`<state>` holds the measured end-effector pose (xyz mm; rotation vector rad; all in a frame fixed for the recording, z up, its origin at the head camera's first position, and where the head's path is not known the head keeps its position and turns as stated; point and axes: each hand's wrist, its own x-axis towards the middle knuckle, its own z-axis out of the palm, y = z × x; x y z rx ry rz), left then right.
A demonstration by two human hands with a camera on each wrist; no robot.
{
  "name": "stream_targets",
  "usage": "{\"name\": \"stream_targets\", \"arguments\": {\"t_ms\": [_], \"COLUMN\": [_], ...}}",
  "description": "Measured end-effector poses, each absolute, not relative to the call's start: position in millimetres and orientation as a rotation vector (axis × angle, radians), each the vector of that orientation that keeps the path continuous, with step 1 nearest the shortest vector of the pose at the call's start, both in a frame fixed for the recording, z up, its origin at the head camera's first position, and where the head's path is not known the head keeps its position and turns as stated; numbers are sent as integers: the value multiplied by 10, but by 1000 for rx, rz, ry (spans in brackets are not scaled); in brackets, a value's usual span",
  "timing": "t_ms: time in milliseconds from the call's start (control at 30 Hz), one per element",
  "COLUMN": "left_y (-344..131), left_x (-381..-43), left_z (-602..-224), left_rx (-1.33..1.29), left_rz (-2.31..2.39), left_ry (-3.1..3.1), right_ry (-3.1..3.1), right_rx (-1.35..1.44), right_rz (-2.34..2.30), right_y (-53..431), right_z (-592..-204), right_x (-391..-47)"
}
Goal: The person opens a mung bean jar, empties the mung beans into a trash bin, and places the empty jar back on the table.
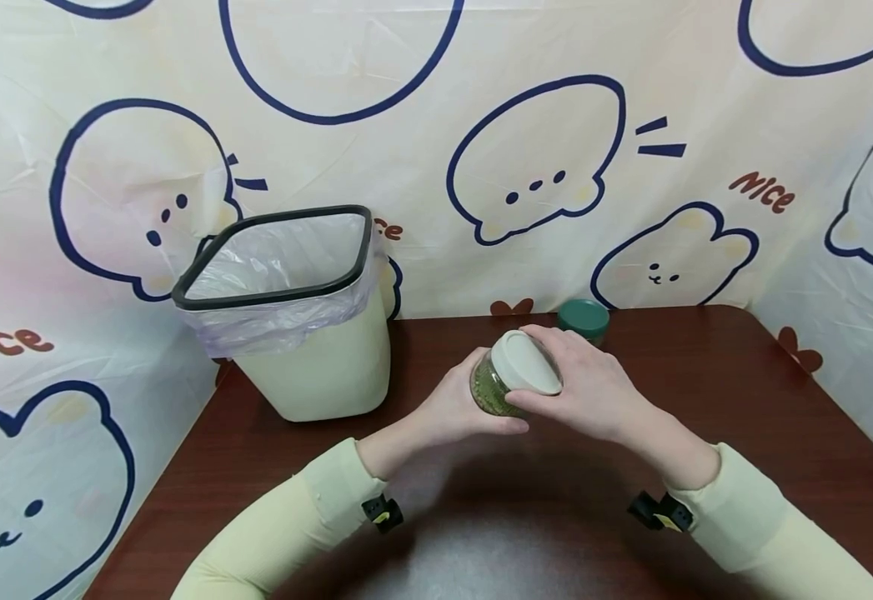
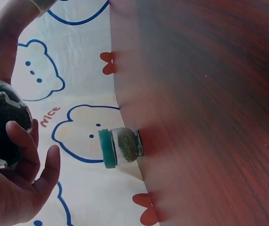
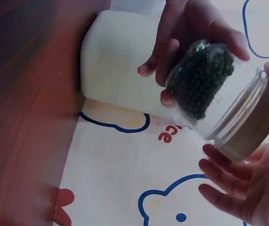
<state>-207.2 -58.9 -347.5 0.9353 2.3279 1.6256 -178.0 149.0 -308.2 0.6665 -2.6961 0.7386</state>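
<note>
A clear jar (image 1: 487, 390) of small green beans is held in the air over the table, tilted. My left hand (image 1: 447, 407) grips its body from the left, fingers around the glass. On top is a whitish lid (image 1: 524, 365), and my right hand (image 1: 594, 385) holds it with the thumb in front and fingers over the far side. In the right wrist view the beans (image 3: 202, 82) lie toward the jar's base, and the lid (image 3: 252, 125) sits on its mouth. The left wrist view shows only part of the dark-looking jar, by the left fingers.
A second jar (image 2: 127, 147) with a green lid (image 1: 584, 317) stands at the table's back edge, behind my right hand. To the left is a pale waste bin (image 1: 323, 367) with a black rim and a plastic liner. A cartoon-printed sheet (image 1: 406, 183) hangs behind the brown table (image 1: 706, 375).
</note>
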Motion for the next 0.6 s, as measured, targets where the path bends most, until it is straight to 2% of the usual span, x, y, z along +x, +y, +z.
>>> {"name": "stream_targets", "arguments": {"t_ms": [400, 600], "left_y": [-622, -625], "left_x": [-2091, -2082], "left_z": [-3464, -3475], "left_rx": [1034, 1002], "left_rz": [1613, 1607], "left_ry": [2262, 2268], "right_ry": [-2680, -2768], "right_rx": [855, 834], "right_rz": [928, 918], "right_y": [1575, 1579], "right_z": [-3069, -3029], "right_x": [-1786, -1770]}}
